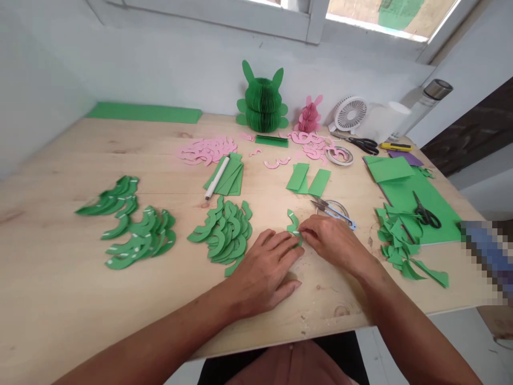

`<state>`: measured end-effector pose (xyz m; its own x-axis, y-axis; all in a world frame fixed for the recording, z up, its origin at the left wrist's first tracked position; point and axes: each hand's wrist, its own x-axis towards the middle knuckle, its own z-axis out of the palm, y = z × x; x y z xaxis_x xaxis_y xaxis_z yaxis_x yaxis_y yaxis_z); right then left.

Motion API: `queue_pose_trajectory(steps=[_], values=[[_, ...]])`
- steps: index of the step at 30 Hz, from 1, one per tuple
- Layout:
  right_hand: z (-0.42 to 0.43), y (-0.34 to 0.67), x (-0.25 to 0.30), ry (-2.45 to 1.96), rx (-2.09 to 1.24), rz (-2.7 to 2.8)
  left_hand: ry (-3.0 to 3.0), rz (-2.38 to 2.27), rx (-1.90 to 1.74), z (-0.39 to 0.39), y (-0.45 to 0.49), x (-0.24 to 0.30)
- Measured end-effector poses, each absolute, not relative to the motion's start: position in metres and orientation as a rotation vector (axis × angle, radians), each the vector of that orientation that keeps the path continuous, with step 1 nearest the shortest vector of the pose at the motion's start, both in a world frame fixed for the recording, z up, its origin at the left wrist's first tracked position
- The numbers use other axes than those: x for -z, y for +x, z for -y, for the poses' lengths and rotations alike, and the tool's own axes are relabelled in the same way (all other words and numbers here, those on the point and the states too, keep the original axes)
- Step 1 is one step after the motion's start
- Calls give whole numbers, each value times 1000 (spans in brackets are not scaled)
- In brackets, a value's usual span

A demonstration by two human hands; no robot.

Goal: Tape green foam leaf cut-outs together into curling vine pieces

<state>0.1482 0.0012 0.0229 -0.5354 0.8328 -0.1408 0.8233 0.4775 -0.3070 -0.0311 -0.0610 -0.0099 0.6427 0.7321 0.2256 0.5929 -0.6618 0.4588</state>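
A curved green paper cutout (294, 216) with a white strip across it lies flat on the table in front of me. My left hand (266, 270) rests on the table with its fingers stretched out, the tips touching the cutout's left side. My right hand (328, 238) is closed in a pinch at the white strip; what is between the fingertips is too small to make out. Left of my left hand is a heap of similar green cutouts (226, 235). Further left, more green cutouts (140, 240) with white strips lie in overlapping stacks.
Just beyond my right hand lie snips (332, 211) and a tape roll (340, 206). Scissors (427, 214) rest on green sheets (436, 187), near paper scraps (396, 235). Behind are a marker (217, 176), pink cutouts (210, 149), a paper figure (263, 101) and a fan (350, 113).
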Motion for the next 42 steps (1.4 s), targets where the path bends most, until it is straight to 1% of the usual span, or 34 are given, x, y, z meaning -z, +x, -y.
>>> queue_pose_trajectory(steps=[6, 17, 42], values=[[9, 149, -18, -1493, -447, 2665, 2522, -1064, -582, 62, -32, 11], [17, 154, 3, -1454, -460, 2417, 2520, -1063, -627, 61, -32, 14], [15, 155, 9, -1398, -528, 2418, 2496, -1063, -613, 59, -32, 12]])
